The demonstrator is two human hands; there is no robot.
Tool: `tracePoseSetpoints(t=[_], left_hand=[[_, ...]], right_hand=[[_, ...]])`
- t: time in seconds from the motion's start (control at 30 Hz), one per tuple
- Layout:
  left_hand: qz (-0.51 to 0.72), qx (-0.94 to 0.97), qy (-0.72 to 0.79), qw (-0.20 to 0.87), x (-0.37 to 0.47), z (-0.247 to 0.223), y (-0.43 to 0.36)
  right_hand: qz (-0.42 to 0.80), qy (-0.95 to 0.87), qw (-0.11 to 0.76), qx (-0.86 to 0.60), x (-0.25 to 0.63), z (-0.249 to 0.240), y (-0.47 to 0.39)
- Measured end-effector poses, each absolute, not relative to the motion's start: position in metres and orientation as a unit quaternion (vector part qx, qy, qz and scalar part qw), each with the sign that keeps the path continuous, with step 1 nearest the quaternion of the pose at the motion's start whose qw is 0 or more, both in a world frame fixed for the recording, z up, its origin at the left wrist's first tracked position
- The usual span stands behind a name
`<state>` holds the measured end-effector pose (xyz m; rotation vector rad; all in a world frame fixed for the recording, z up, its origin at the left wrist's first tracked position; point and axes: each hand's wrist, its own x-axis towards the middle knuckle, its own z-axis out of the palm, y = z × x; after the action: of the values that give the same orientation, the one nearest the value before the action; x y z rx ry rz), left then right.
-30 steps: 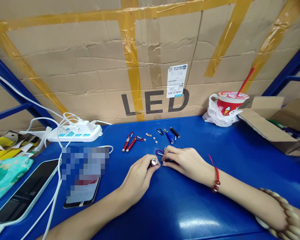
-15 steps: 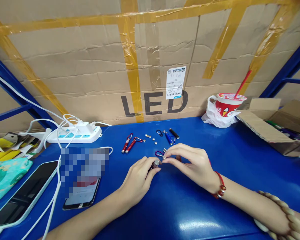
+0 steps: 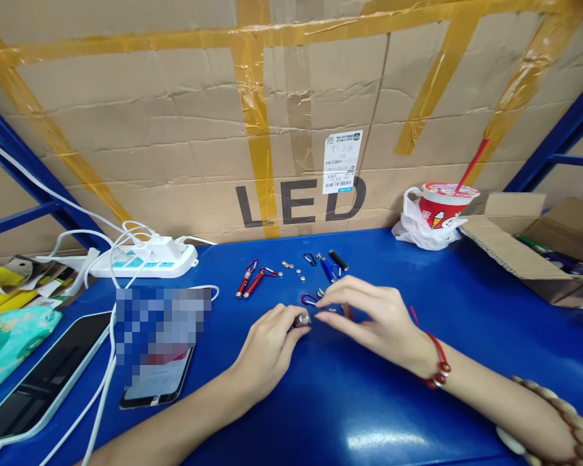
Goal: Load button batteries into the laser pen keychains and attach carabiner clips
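I'd call this a storeroom or warehouse corner: blue metal racking [image 3: 558, 139] frames a big taped carton [image 3: 175, 142] printed "LED", with a barcoded label [image 3: 341, 162] stuck on.

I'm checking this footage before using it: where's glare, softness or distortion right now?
Head view: glare whitens the blue table near the bottom edge; head view: the silver end of the tube in the left hand looks soft; head view: pixelation covers part of the lit phone; head view: the blue posts slant, perhaps wide-angle stretch.
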<state>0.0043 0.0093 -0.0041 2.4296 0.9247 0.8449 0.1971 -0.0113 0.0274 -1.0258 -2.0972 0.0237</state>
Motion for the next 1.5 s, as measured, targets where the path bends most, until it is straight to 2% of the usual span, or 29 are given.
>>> tracePoseSetpoints(t=[0.07, 0.17, 0.23, 0.33, 0.47, 0.67, 0.87, 1.27, 1.37, 1.5], left_hand=[[0.307, 0.861, 0.341, 0.218, 0.004, -0.003, 0.009], [0.309, 0.853, 0.351, 0.23, 0.004, -0.002, 0.009], [0.307, 0.852, 0.352, 0.236, 0.004, -0.002, 0.009], [0.307, 0.851, 0.351, 0.241, 0.005, -0.002, 0.009], [0.308, 0.852, 0.351, 0.236, 0.005, -0.001, 0.009], [0.309, 0.856, 0.345, 0.23, 0.004, 0.0, 0.008], [0.307, 0.858, 0.344, 0.226, 0.006, 0.0, 0.008], [0.28, 0.869, 0.353, 0.203, 0.005, 0.0, 0.006], [0.276, 0.87, 0.354, 0.206, 0.005, 0.0, 0.006], [0.263, 0.873, 0.358, 0.2, 0.005, 0.0, 0.008]], right_hand=[[-0.007, -0.819, 0.352, -0.453, 0.205, 0.033, -0.008], [-0.004, -0.844, 0.214, -0.491, 0.215, 0.036, -0.001], [0.018, -0.853, 0.152, -0.5, 0.22, 0.034, 0.004], [0.07, -0.844, 0.124, -0.516, 0.222, 0.028, 0.009], [0.132, -0.835, 0.145, -0.514, 0.225, 0.025, 0.012], [0.099, -0.808, 0.149, -0.561, 0.231, 0.03, 0.013], [0.136, -0.808, 0.162, -0.549, 0.24, 0.021, 0.019], [0.077, -0.829, 0.211, -0.513, 0.224, 0.014, 0.018], [0.06, -0.83, 0.247, -0.496, 0.219, 0.014, 0.015], [0.042, -0.816, 0.376, -0.437, 0.206, 0.019, 0.003]])
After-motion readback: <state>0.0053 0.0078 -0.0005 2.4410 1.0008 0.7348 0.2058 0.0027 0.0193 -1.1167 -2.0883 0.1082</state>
